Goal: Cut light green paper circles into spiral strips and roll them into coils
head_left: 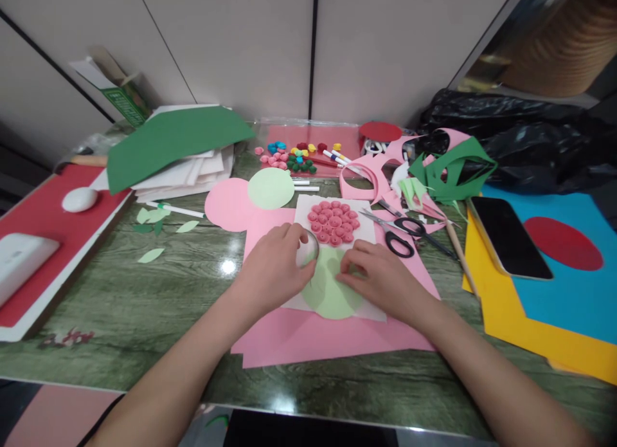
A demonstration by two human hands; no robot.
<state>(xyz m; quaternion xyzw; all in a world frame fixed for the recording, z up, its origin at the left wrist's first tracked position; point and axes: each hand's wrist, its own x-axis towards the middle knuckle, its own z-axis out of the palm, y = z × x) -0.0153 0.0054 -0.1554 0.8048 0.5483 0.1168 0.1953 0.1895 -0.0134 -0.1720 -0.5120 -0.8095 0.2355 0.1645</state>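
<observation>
My left hand grips a thin, see-through ring that looks like a roll of clear tape. Fingers bent together, my right hand hovers at the right edge of a light green paper circle; whatever it pinches is hidden or too small to see. The circle lies on a white sheet over pink paper. Above it on the sheet sits a cluster of rolled pink paper flowers. Black-handled scissors rest open just beyond my right hand.
Pink paper scraps and green scraps lie at back right. A phone rests on blue and yellow paper. Small coloured paper rolls are at the back. Leaf cutouts, stacked paper and a white mouse are left.
</observation>
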